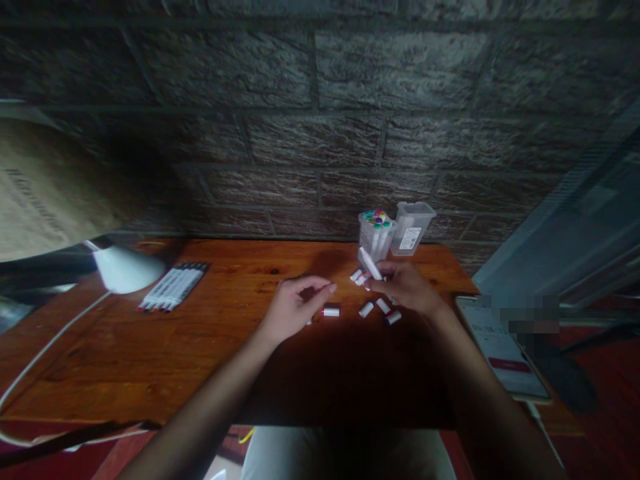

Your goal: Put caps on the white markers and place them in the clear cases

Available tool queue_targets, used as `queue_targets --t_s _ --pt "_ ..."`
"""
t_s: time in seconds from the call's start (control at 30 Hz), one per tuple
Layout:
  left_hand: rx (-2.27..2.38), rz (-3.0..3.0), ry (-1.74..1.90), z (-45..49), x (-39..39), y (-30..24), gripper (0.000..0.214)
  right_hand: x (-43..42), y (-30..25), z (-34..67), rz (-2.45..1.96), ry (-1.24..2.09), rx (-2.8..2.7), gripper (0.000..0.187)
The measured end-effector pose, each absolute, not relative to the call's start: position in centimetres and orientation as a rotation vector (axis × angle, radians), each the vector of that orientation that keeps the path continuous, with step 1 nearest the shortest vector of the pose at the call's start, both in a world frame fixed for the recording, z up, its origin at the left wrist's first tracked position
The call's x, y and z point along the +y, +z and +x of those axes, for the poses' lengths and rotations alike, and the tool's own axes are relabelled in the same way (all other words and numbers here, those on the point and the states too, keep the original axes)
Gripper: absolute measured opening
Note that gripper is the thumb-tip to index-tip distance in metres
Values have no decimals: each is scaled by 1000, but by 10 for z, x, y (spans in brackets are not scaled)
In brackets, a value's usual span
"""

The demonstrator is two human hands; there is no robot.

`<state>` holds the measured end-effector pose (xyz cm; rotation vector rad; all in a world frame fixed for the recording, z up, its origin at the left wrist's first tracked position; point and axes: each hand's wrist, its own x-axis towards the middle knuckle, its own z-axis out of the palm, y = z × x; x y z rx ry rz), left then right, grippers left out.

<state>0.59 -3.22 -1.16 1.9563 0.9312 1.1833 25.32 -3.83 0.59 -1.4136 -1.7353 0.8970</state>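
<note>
My right hand [406,285] is closed around a white marker [370,264], which leans up and to the left in front of the clear box of markers [376,237]. To its left is my left hand [296,305], with thumb and fingertips brought together; whatever may be between them is too small to make out. A short white marker cap [331,312] lies by the left thumb. More loose caps [367,309] are scattered on the wooden table [225,360] below my right hand, and several small white pieces lie partly hidden behind it.
A second clear plastic box [413,230] with a label stands against the brick wall. On the left, several white markers [173,287] lie side by side near a lamp [127,269] with a cord. A phone [505,350] on a cable lies at the right edge.
</note>
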Motion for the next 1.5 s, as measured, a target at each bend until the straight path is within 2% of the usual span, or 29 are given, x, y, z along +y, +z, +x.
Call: queue_targets --t_s 0.13,0.27,0.57,0.77,1.03,1.27,1.5 --pt "803 1742 1190 11 -34 -8 27 -46 12 231 -1071 1272 -1513 28" --pt "739 1670 1114 11 -35 -7 27 -53 16 215 -1015 1377 -1502 23" --pt "786 1567 1225 9 -31 -3 26 -47 18 225 -1053 1329 -1186 28" --pt "830 1390 1353 1 -24 -5 26 -43 27 232 -852 1326 -927 23" --pt "836 1377 1329 2 -25 -4 30 -41 30 232 -687 1226 -853 15" --pt "822 1495 1322 5 -30 -2 29 -46 26 220 -718 1250 -921 18" --pt "782 1703 1386 -1 -30 -7 19 -42 18 213 -772 1264 -898 23"
